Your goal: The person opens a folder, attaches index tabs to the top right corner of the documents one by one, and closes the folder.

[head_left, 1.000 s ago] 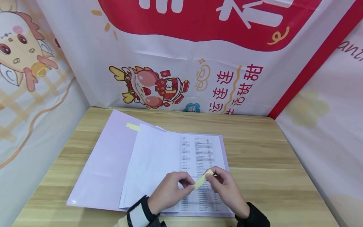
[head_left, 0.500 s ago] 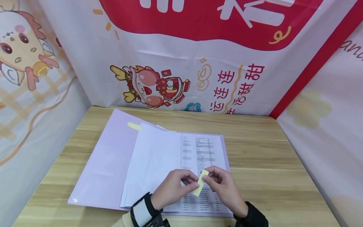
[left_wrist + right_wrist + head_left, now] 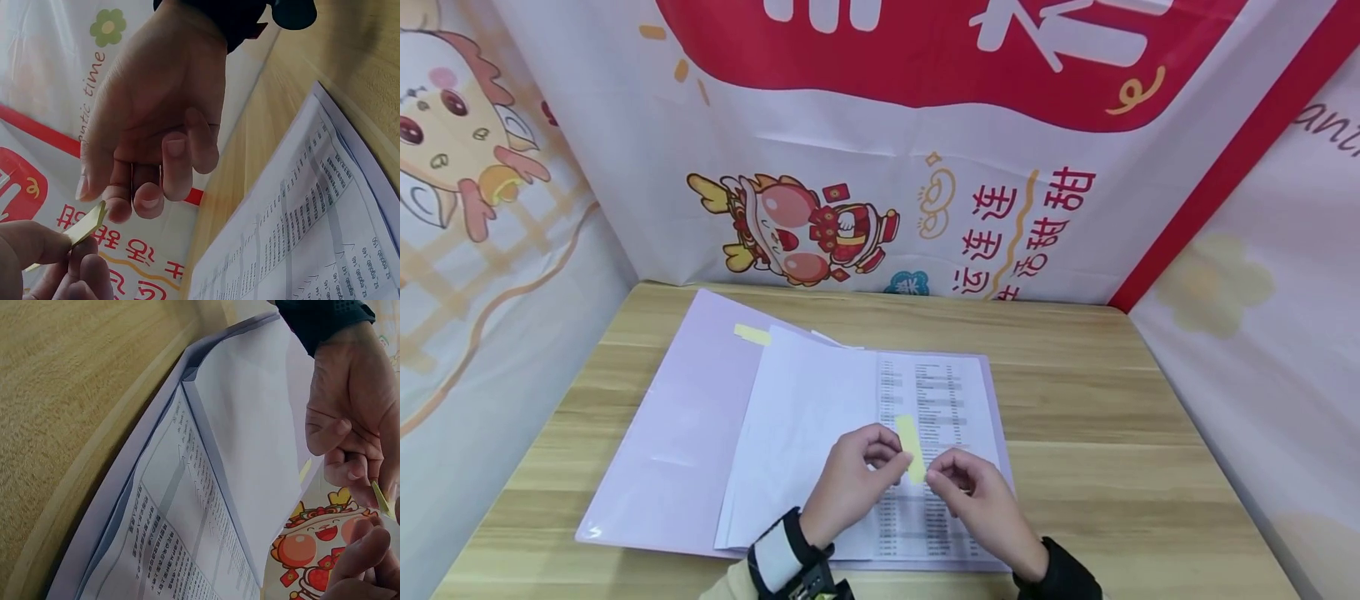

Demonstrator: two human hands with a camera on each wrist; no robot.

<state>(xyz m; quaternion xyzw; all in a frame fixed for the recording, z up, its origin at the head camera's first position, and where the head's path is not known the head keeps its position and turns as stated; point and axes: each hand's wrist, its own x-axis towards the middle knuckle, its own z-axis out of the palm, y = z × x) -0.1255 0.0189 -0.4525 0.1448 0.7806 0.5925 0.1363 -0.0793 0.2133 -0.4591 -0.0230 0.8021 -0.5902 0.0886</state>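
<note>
My left hand (image 3: 853, 475) pinches a narrow yellow sticky-note pad (image 3: 911, 450) between thumb and forefinger, above the right page of an open lilac folder (image 3: 662, 467). The left wrist view shows the pad's thin edge. My right hand (image 3: 977, 500) is beside the pad's lower end, fingers loosely bent; in the left wrist view, its thumb and forefinger stand apart, with the forefinger tip right at the pad's edge. The folder's right page (image 3: 940, 392) carries a printed list, and its left page (image 3: 812, 408) looks blank.
A yellow sticky tab (image 3: 752, 335) juts from the top left corner of the turned pages. The folder lies on a wooden table (image 3: 1112, 467). Printed cloth hangings (image 3: 850, 125) stand behind the table and at both sides.
The pad has turned from slanting right to nearly upright and shifted left. My right fingers, which gripped its upper end, have come off and moved down beside its lower end.
</note>
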